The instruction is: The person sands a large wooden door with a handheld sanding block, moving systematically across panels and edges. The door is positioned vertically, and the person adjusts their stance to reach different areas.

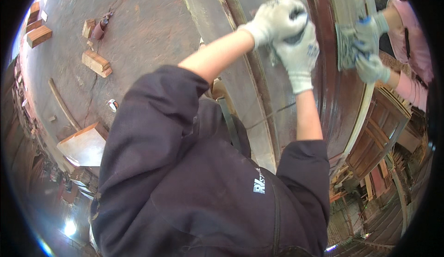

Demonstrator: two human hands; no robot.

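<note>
A large panelled wooden door (252, 102) with brown mouldings and dusty, pale panels lies in front of me. Over one of its panels my left hand (278, 20), in a white knit glove, is closed and presses against my right hand. Just below it, my right hand (300, 55), gloved alike, has its fingers curled up against the left. Whatever the two hands grip, if anything, is hidden between them. A thin dark cord or strip (273, 114) runs across the door under my right wrist.
To the right, a co-worker in pink sleeves presses a greyish pad (344, 46) on the door with gloved hands (369, 37). Wood blocks (96, 62), a long-handled pan (83, 145) and a reddish tool (99, 29) lie on the floor at left. Another panelled door (377, 132) leans at right.
</note>
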